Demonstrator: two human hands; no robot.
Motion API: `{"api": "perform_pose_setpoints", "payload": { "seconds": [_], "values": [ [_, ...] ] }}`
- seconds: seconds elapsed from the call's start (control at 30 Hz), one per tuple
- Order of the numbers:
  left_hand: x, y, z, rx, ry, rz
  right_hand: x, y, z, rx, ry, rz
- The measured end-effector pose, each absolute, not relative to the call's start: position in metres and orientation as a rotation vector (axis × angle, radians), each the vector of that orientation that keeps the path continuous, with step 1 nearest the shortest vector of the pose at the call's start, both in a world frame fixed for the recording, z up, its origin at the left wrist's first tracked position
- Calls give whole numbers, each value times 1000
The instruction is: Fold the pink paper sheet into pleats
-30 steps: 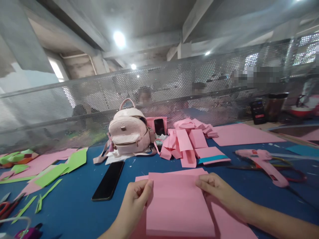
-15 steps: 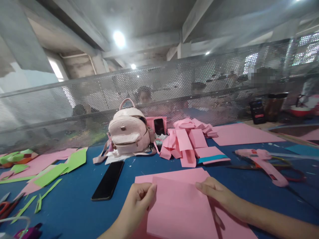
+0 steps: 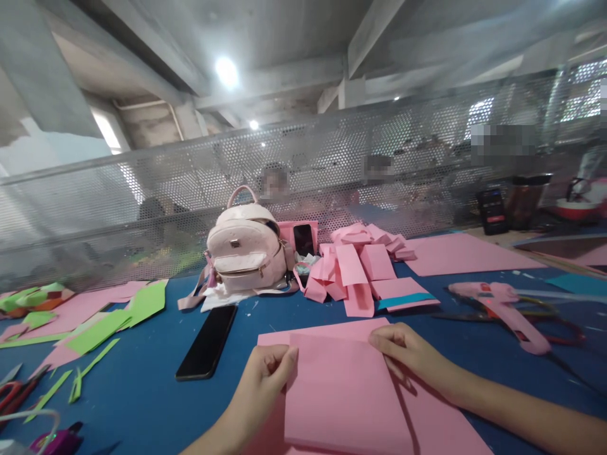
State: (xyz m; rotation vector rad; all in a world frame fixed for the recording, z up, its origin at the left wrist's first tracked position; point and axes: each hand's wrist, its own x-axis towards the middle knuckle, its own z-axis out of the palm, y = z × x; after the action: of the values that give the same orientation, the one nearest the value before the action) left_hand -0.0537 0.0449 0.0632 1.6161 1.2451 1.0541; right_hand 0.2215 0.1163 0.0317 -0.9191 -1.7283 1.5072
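Note:
A pink paper sheet is pinched at its top left corner by my left hand, thumb on top. Its top right corner sits between the thumb and fingers of my right hand. Beneath it, a larger pink sheet lies flat on the blue table, its far edge showing past the held one. Both hands are closed on the upper sheet, which curves slightly at its near end.
Beyond the sheets sit folded pink paper strips and a white backpack. A black phone lies left; a pink glue gun rests over scissors on the right. Green paper and red-handled scissors are far left.
My right hand has shifted slightly up and left with the upper sheet's corner. The sheet's near edge has tilted up into view. My left hand has stayed nearly still.

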Motion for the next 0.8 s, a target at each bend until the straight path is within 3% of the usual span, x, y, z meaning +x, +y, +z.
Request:
{"api": "perform_pose_setpoints", "payload": {
  "seconds": [0.33, 0.53, 0.67, 0.8],
  "values": [
    [-53, 44, 65, 1590, 1258, 1084, 222, 110, 43, -893, -1787, 1458],
    [-55, 43, 67, 1521, 1304, 1181, 219, 98, 44, -906, -1609, 1700],
    [-57, 42, 67, 1404, 1356, 1297, 217, 86, 43, -810, -1838, 1833],
    [-58, 43, 68, 1252, 1357, 1424, 217, 78, 49, -771, -2212, 1528]
  ]
}}
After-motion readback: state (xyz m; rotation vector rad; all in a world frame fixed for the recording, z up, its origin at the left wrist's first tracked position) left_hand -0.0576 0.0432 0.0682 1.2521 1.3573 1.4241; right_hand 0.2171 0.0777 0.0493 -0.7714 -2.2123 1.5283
